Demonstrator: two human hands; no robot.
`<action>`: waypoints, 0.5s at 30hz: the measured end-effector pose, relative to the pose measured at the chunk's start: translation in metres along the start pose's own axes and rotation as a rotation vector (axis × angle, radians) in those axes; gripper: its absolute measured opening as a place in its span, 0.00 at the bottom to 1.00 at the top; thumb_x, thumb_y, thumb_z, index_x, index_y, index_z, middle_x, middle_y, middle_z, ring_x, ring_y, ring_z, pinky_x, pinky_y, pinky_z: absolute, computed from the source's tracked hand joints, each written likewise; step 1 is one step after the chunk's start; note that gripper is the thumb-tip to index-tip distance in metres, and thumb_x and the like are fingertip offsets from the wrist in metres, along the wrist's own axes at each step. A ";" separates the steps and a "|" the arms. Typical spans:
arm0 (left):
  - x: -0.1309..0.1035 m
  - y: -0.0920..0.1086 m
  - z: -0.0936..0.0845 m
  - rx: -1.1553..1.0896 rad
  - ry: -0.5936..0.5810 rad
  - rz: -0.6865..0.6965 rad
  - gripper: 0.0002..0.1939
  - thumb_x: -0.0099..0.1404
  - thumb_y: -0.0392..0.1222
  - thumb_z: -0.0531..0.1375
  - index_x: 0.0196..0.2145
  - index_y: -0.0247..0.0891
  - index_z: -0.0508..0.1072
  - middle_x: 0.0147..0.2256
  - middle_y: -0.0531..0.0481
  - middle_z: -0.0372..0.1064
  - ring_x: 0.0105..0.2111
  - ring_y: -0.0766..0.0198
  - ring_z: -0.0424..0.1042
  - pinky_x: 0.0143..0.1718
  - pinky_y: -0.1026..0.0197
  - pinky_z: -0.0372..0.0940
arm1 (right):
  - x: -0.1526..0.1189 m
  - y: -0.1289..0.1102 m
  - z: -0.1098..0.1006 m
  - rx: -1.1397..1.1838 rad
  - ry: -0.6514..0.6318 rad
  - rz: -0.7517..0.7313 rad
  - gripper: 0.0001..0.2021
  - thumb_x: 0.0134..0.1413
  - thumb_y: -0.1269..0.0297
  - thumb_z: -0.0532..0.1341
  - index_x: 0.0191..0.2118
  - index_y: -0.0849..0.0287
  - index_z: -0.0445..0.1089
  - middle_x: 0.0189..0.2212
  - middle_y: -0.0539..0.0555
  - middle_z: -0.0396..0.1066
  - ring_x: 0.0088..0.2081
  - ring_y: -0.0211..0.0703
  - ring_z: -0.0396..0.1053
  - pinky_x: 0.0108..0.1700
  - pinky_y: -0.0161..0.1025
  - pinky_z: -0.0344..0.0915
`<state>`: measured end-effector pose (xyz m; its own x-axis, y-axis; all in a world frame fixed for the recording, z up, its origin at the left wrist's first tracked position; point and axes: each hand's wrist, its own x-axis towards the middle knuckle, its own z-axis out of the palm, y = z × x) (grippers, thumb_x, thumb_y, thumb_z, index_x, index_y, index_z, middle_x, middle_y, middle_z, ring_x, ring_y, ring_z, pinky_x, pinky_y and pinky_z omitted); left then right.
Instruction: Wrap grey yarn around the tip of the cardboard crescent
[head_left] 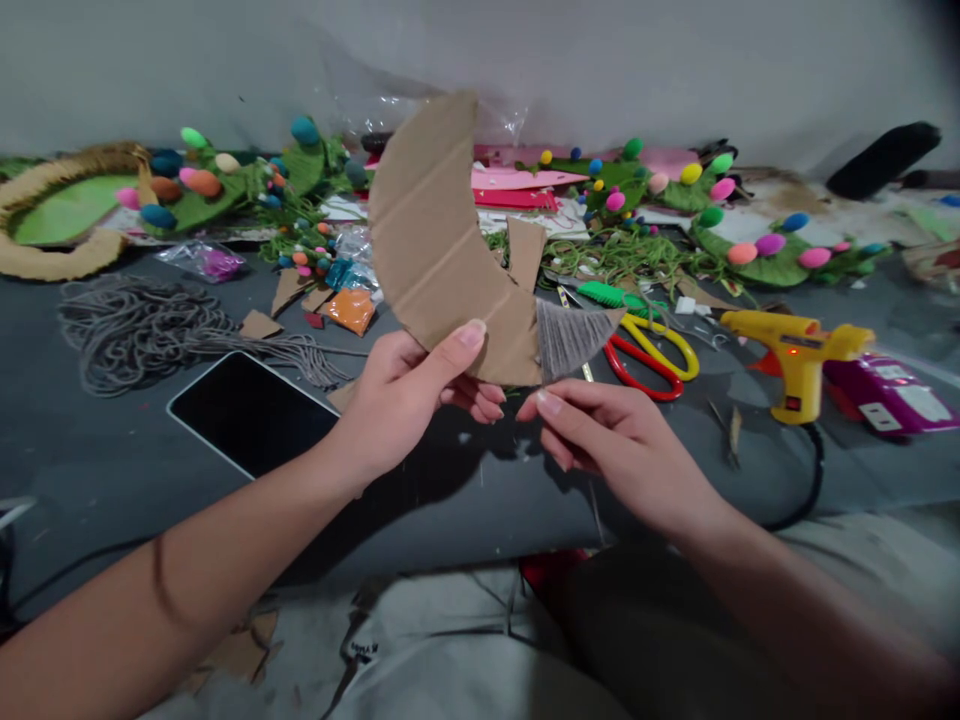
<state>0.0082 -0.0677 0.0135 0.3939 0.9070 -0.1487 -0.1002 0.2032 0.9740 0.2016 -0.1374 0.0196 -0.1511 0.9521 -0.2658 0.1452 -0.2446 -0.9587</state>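
Note:
A brown cardboard crescent (435, 230) is held up over the table by my left hand (409, 395), thumb on its face and fingers behind. Grey cord (571, 338) wraps the crescent's right tip in close turns. Just below that wrapped part, my right hand (611, 430) pinches the grey strand with thumb and forefinger; the strand itself is thin and hard to follow. A tangled heap of grey cord (142, 330) lies at the left, with strands trailing toward the crescent.
A dark phone (251, 412) lies near my left forearm. Behind the right hand are scissors (652, 360) with red and yellow handles. A yellow glue gun (799, 355), its light lit, stands at the right. Leaves with colourful balls (772, 255) line the back, near a wrapped ring (67, 265).

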 end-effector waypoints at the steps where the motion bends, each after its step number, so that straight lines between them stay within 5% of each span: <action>1: 0.000 0.001 0.000 -0.018 0.003 -0.006 0.13 0.67 0.48 0.62 0.35 0.34 0.77 0.27 0.49 0.77 0.26 0.62 0.78 0.27 0.65 0.74 | 0.000 0.000 0.000 0.008 0.000 0.003 0.17 0.65 0.51 0.59 0.41 0.61 0.75 0.20 0.46 0.62 0.22 0.32 0.55 0.24 0.33 0.50; 9: 0.004 0.008 -0.002 -0.194 -0.055 -0.043 0.13 0.67 0.42 0.61 0.26 0.33 0.75 0.19 0.50 0.72 0.18 0.65 0.74 0.19 0.67 0.70 | 0.005 0.010 -0.006 0.089 -0.082 0.020 0.19 0.65 0.50 0.60 0.40 0.63 0.75 0.20 0.46 0.62 0.23 0.31 0.55 0.25 0.32 0.51; 15: 0.002 0.007 -0.009 -0.221 -0.217 -0.100 0.10 0.63 0.39 0.63 0.25 0.34 0.77 0.17 0.50 0.70 0.15 0.64 0.72 0.15 0.67 0.68 | 0.021 0.031 -0.021 0.177 -0.118 0.002 0.14 0.57 0.57 0.64 0.27 0.60 0.65 0.18 0.45 0.57 0.21 0.31 0.52 0.24 0.32 0.50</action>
<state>0.0006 -0.0612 0.0184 0.5952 0.7835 -0.1782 -0.2379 0.3837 0.8923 0.2230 -0.1209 -0.0132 -0.2656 0.9262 -0.2678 -0.0274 -0.2849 -0.9582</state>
